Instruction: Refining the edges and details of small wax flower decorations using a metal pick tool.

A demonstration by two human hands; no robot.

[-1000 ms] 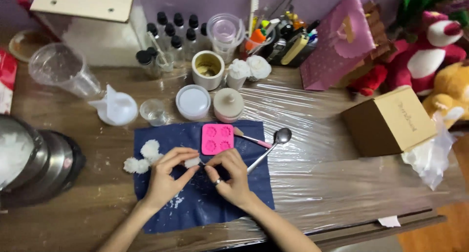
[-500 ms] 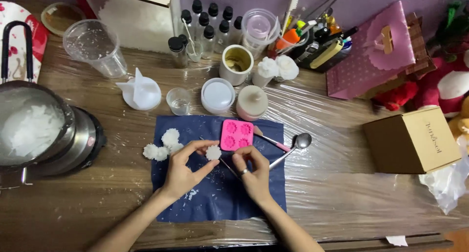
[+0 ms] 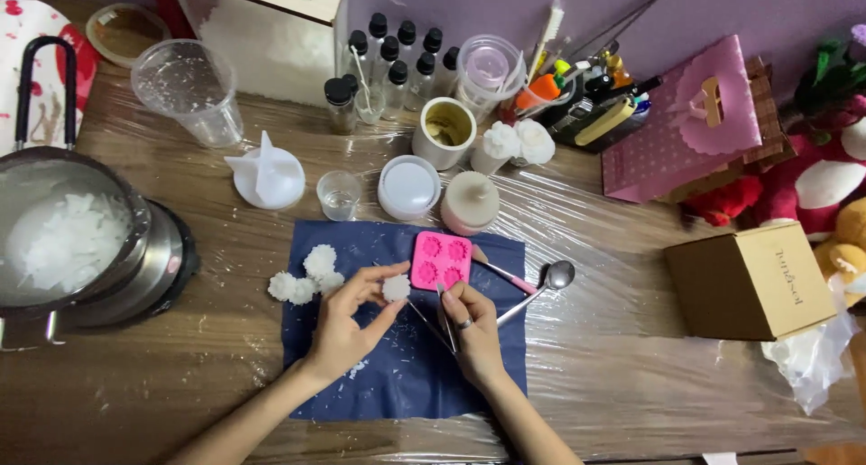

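White wax flower (image 3: 395, 287) stays pinched in left-hand fingers (image 3: 374, 280), while right-hand fingers (image 3: 456, 298) now grip tweezers (image 3: 433, 325).

Pink mould (image 3: 441, 260) ahead — bare cloth (image 3: 397, 384) below.

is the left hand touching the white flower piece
Touching: the head view shows the left hand pinching the white flower piece between thumb and fingertips.

The big steel pot of white flakes (image 3: 68, 239) runs off the left edge. Red and white plush toys (image 3: 812, 172) are cut by the right edge. The thin metal tool (image 3: 448, 319) sits half hidden under the right hand's (image 3: 471, 328) fingers.
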